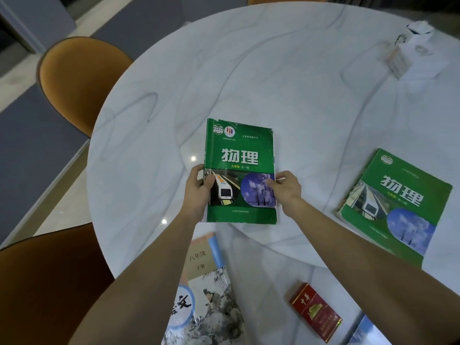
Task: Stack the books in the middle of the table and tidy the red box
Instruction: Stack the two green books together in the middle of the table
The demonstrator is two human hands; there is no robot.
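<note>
Nearest us lie the grey-and-blue textbook (206,290) under our left forearm and the red box (315,312) beside it, both at the near edge of the surface (286,83). A sliver of a blue book (366,332) shows at the bottom edge.

We hold the green physics book (240,170) near the middle of the surface. The left hand (199,185) pinches its spine edge, thumb on the cover; the right hand (286,188) pinches the opposite edge, fingers (270,181) curled over the cover. We cannot tell whether it lies fully flat.

A second green physics book (395,207) lies well apart to the right.

Handling, as we judge it:
- The books are worn softcovers: light, flexible, corners curl. Grip both long edges.
- The red box is small, light and crushable. Take it by its narrow sides.
</note>
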